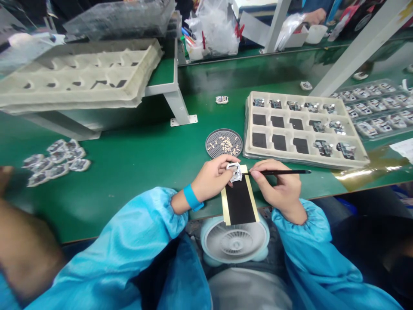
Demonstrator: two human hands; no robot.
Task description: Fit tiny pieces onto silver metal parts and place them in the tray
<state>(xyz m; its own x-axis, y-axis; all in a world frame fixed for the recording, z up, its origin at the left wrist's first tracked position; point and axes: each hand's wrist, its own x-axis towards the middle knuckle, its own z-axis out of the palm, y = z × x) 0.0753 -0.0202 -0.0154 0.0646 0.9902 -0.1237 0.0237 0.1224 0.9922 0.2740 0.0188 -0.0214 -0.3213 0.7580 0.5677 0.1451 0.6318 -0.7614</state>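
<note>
Near the table's front edge, my left hand [211, 178] pinches a small white part [235, 171] with metallic details. My right hand [279, 183] grips a thin black tool [285, 172], whose tip points left and reaches the white part's right side. Under the part lies a black strip with pale yellow edges [240, 204], which overhangs the table edge. Just behind my hands sits a round grey dish [211, 150] holding several tiny pale pieces [226, 144].
A compartment tray [306, 159] with dark pads and metallic parts stands right. Several white parts [58, 161] are piled left, near another person's arm [26, 245]. A raised shelf [176, 82] bears a beige tray [106, 97]. A light-blue fan [235, 241] sits below the table edge.
</note>
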